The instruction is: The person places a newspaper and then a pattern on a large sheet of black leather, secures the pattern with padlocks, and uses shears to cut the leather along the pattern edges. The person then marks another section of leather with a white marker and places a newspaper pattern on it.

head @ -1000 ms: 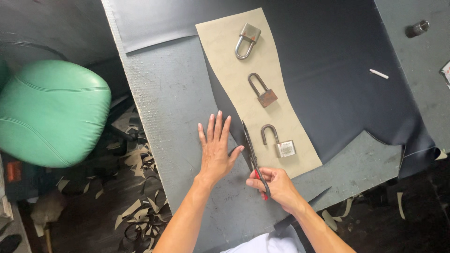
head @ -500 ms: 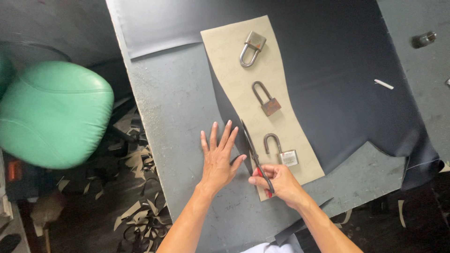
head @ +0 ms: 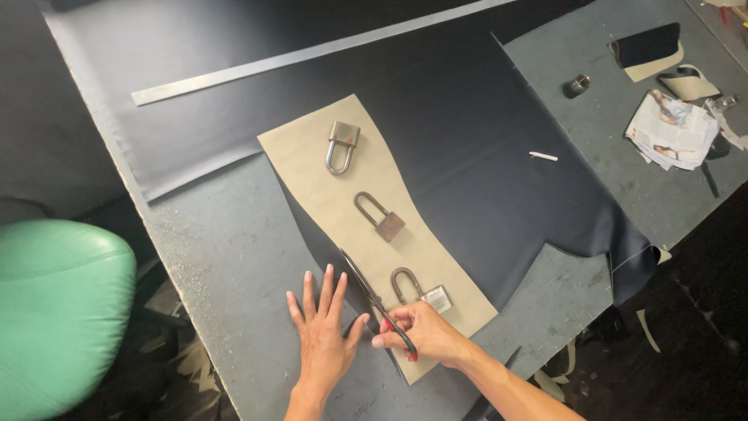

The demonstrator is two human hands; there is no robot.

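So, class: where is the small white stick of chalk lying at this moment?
In the head view it lies right of centre on the dark fabric: the white chalk sits apart from the tan pattern with its padlocks, near the fabric's right edge.

Single view only: head-worn camera, above the near edge of the grey work table (head: 234,257), looking steeply down and slightly forward across it. Close range at the bottom of frame, where the left hand (head: 321,335) and right hand (head: 425,334) enter from the lower edge; the far side of the table runs out at the top, and a green chair (head: 58,312) sits at the left margin. No second view, so no shared field
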